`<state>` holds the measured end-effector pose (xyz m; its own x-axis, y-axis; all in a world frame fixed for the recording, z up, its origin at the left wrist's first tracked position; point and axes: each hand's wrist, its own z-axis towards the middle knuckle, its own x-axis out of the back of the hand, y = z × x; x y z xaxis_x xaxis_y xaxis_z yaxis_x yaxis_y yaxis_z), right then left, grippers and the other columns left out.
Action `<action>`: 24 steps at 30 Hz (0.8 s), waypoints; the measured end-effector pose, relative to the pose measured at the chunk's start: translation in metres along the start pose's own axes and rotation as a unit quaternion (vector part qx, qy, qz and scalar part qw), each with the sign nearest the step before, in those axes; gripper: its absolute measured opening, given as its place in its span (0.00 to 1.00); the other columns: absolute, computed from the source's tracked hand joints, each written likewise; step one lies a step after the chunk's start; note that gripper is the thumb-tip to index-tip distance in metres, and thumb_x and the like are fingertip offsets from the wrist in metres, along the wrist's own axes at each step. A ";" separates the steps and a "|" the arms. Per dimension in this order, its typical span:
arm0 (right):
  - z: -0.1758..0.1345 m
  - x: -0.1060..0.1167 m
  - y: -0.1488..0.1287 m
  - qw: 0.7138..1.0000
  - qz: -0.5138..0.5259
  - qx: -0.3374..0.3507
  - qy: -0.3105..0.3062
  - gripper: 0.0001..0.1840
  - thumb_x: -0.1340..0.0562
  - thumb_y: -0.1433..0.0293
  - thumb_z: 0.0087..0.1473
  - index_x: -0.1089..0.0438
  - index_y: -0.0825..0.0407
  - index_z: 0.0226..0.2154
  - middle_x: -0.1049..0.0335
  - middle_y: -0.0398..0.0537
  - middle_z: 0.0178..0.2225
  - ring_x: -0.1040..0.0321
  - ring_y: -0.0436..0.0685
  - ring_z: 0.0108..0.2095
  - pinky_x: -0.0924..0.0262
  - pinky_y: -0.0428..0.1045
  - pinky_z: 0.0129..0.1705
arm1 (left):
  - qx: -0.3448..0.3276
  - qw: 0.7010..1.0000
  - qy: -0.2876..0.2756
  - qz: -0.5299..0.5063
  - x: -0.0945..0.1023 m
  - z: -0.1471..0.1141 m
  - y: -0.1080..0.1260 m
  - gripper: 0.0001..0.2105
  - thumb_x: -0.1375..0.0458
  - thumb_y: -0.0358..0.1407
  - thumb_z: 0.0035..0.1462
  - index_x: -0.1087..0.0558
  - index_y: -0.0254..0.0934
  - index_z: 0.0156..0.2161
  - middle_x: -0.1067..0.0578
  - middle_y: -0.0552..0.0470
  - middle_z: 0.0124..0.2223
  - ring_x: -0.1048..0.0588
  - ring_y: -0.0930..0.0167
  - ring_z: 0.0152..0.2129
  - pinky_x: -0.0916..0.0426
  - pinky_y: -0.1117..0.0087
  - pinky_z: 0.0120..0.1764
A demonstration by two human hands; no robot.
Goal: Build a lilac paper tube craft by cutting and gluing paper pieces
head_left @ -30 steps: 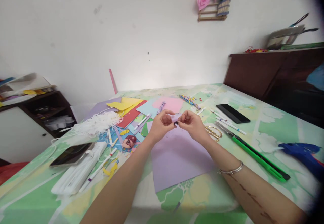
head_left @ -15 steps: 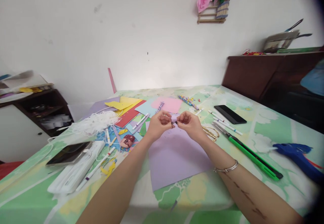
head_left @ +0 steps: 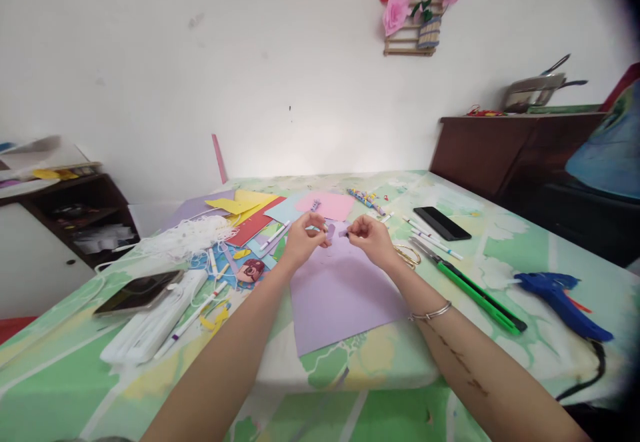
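Note:
Over the top part of a lilac paper sheet (head_left: 345, 295), both my hands are raised a short way apart. A small lilac paper piece (head_left: 331, 231) is pinched in my left hand (head_left: 306, 239), thumb and forefinger closed on it. My right hand (head_left: 373, 237) pinches a smaller lilac paper scrap (head_left: 343, 233) between its fingertips. Just beyond my left hand, a lilac patterned paper roll (head_left: 315, 205) rests on a pink sheet (head_left: 333, 203). Gold-handled scissors (head_left: 409, 255) lie beside my right hand.
Right of my hands lie a green cutter (head_left: 480, 295), markers (head_left: 435, 239), a black phone (head_left: 442, 223) and a blue glue gun (head_left: 560, 302). To the left are white string (head_left: 185, 239), coloured paper (head_left: 255, 222), another phone (head_left: 137, 292) and a white power strip (head_left: 155, 319).
My hands have moved apart. The lilac paper they held together now shows as two separate pieces, one in each hand. The camera view has shifted slightly.

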<state>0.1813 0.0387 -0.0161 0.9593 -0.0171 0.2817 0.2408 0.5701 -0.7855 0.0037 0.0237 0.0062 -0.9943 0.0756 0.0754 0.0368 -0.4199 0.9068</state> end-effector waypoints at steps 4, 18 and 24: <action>-0.005 0.000 -0.007 0.995 -0.079 0.047 -0.049 0.07 0.42 0.74 0.41 0.42 0.49 0.25 0.35 0.40 0.25 0.39 0.50 0.26 0.44 0.47 0.32 | -0.039 0.995 -0.059 0.064 0.001 -0.004 0.007 0.18 0.44 0.29 0.45 0.32 0.38 0.45 0.27 0.48 0.43 0.26 0.78 0.16 0.34 0.78 0.19; -0.001 0.024 -0.005 0.945 -0.324 -0.027 -0.032 0.07 0.43 0.76 0.50 0.35 0.51 0.34 0.31 0.48 0.34 0.36 0.55 0.38 0.43 0.49 0.42 | 0.052 0.995 -0.083 0.029 0.005 0.000 -0.011 0.10 0.35 0.37 0.42 0.29 0.32 0.26 0.27 0.53 0.20 0.26 0.72 0.19 0.28 0.71 0.26; -0.007 0.045 0.017 0.866 -0.448 -0.216 -0.053 0.13 0.42 0.65 0.57 0.33 0.55 0.42 0.33 0.51 0.43 0.34 0.55 0.41 0.37 0.54 0.43 | 0.067 0.997 -0.031 -0.036 0.015 0.004 -0.021 0.18 0.33 0.43 0.38 0.32 0.32 0.28 0.24 0.49 0.27 0.23 0.68 0.29 0.27 0.64 0.37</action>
<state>0.2294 0.0415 -0.0209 0.3461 -0.2052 0.9155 0.9358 0.0061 -0.3524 -0.0112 0.0372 -0.0103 -0.9868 0.1591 0.0307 -0.0166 -0.2877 0.9576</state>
